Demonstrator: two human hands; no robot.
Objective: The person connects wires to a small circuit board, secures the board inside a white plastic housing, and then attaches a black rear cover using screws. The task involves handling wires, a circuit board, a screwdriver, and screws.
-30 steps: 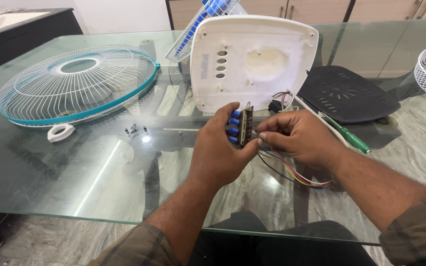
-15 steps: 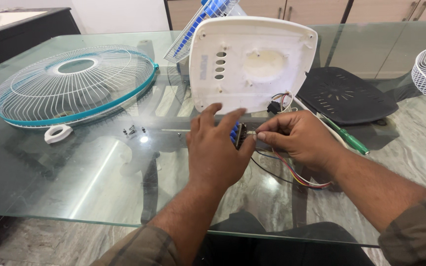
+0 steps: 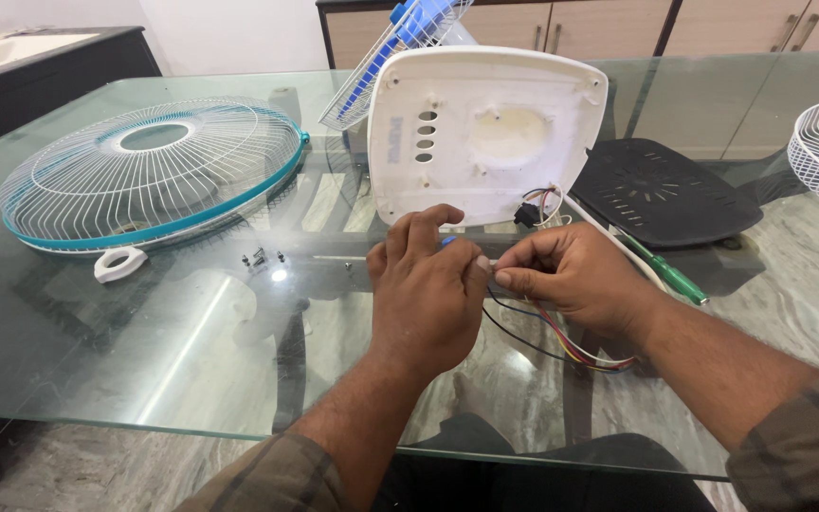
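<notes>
Your left hand (image 3: 426, 299) and right hand (image 3: 561, 275) pinch a small switch block (image 3: 448, 243) together, just in front of the white fan base (image 3: 485, 133); light, rigid, its thin wires (image 3: 561, 343) fragile — grip the body.

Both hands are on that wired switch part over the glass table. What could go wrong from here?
The wires run taut from the right hand; a tug might strain their joints. The switch part is mostly hidden under the left hand, so a slip could drop it on the glass table. The loose screws could get swept off.
</notes>
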